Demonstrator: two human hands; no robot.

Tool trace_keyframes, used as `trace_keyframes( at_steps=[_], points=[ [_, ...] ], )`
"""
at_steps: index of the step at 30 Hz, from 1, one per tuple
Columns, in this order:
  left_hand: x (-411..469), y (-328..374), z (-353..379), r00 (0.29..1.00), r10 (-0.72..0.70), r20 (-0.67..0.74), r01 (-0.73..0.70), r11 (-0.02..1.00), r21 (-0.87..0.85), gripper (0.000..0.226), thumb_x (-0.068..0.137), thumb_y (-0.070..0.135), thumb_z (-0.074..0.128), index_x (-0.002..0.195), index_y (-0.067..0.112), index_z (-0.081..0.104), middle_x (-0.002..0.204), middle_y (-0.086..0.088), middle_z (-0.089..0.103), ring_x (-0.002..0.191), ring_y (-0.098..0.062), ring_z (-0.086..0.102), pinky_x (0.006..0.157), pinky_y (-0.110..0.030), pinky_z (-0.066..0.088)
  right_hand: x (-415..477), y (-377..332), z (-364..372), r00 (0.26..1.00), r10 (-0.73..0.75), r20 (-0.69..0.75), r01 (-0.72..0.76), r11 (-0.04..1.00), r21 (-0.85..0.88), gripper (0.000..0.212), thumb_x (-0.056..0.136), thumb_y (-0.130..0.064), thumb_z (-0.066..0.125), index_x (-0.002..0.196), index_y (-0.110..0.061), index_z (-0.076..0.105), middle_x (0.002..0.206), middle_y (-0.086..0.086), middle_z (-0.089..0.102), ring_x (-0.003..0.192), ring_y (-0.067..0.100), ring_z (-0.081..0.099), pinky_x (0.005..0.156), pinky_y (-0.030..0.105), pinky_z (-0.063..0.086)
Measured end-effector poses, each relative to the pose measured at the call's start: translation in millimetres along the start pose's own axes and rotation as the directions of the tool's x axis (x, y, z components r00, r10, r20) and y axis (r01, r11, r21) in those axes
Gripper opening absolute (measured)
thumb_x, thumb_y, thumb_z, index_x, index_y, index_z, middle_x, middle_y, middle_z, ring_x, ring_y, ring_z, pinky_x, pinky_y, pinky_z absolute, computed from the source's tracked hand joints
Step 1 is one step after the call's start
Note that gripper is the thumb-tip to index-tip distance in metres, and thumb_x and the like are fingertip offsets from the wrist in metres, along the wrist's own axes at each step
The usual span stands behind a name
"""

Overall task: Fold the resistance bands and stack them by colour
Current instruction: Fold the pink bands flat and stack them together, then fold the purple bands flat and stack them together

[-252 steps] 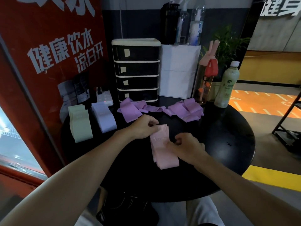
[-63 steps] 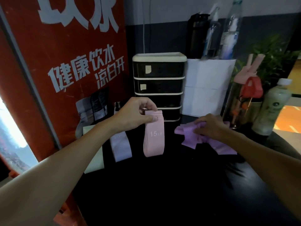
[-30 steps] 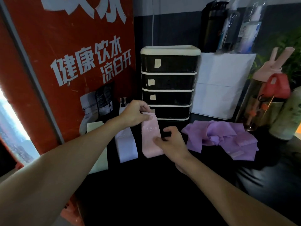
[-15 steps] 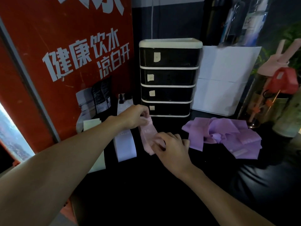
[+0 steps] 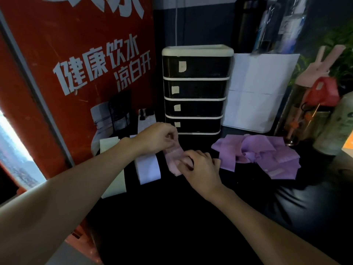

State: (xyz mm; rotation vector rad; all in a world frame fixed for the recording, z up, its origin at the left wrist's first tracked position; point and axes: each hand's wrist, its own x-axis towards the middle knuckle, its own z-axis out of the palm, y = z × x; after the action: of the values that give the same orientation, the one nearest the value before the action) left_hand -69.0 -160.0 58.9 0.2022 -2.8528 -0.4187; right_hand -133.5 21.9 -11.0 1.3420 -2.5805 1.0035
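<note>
Black drawer unit (image 5: 194, 88); white box (image 5: 256, 92); red sign (image 5: 76, 64).

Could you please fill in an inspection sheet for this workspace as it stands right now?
Surface: black table, dark and glossy.
Job's things: green band and white band lie folded side by side at the left; pink band, folded, is held just right of the white one; purple bands lie in a loose, unfolded heap at the right.
Clutter: drawer unit, white box and bottles along the back.
Grippers: left hand pinches the pink band's far end; right hand grips its near end.
Cables: thin cable runs down the wall; power strip with plugs sits behind the bands.
Surroundings: red banner at the left, plant at the right.
</note>
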Motion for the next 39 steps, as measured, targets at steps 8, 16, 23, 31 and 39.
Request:
trace_keyframes(
  at_steps=[8,16,23,31,39],
  points=[
    [-10,44,-4,0.999,0.050,-0.015,-0.051,0.995,-0.089,0.005,0.089,0.021,0.070,0.094,0.020,0.070,0.090,0.010,0.067,0.085,-0.007,0.062,0.080,-0.036,0.053,-17,22,-43,0.995,-0.026,-0.100,0.026,1.000,0.003,0.030,0.088,-0.045,0.062,0.115,-0.030,0.063,0.109,-0.012,0.064,0.110,0.012,0.051,0.095,0.037,0.028],
    [-4,127,60,0.992,0.115,-0.054,-0.117,0.993,-0.033,0.011,0.085,0.024,0.070,0.095,0.024,0.070,0.095,0.011,0.064,0.098,-0.018,0.062,0.087,-0.037,0.049,-60,80,-80,0.980,0.100,-0.173,-0.125,0.982,-0.141,0.010,0.082,-0.030,0.067,0.089,-0.030,0.061,0.094,-0.014,0.060,0.098,0.015,0.057,0.085,0.038,0.035],
    [9,137,99,0.993,0.084,-0.084,-0.073,0.989,0.126,0.012,0.091,0.020,0.058,0.096,0.022,0.069,0.105,-0.003,0.069,0.104,-0.028,0.060,0.085,-0.038,0.043,-53,87,-74,0.987,0.061,-0.151,-0.093,0.973,-0.213,0.013,0.085,-0.034,0.063,0.096,-0.030,0.067,0.103,-0.010,0.066,0.104,0.016,0.057,0.097,0.042,0.037],
    [8,138,102,0.946,0.148,-0.288,-0.129,0.988,0.085,0.011,0.094,0.015,0.056,0.095,0.019,0.066,0.099,0.003,0.064,0.093,-0.025,0.054,0.077,-0.041,0.042,-47,87,-76,0.974,0.056,-0.221,-0.075,0.994,-0.080,0.032,0.082,-0.029,0.069,0.113,-0.020,0.063,0.114,-0.001,0.060,0.108,0.020,0.053,0.093,0.040,0.042],
    [-9,160,52,0.883,0.139,-0.448,-0.246,0.951,-0.189,0.010,0.096,0.013,0.056,0.095,0.015,0.066,0.089,0.013,0.062,0.086,-0.012,0.057,0.081,-0.030,0.046,-46,66,-103,0.933,0.091,-0.349,0.030,0.944,0.327,0.015,0.084,-0.007,0.069,0.097,-0.015,0.068,0.110,-0.008,0.055,0.106,0.002,0.048,0.089,0.002,0.031]
  ],
)
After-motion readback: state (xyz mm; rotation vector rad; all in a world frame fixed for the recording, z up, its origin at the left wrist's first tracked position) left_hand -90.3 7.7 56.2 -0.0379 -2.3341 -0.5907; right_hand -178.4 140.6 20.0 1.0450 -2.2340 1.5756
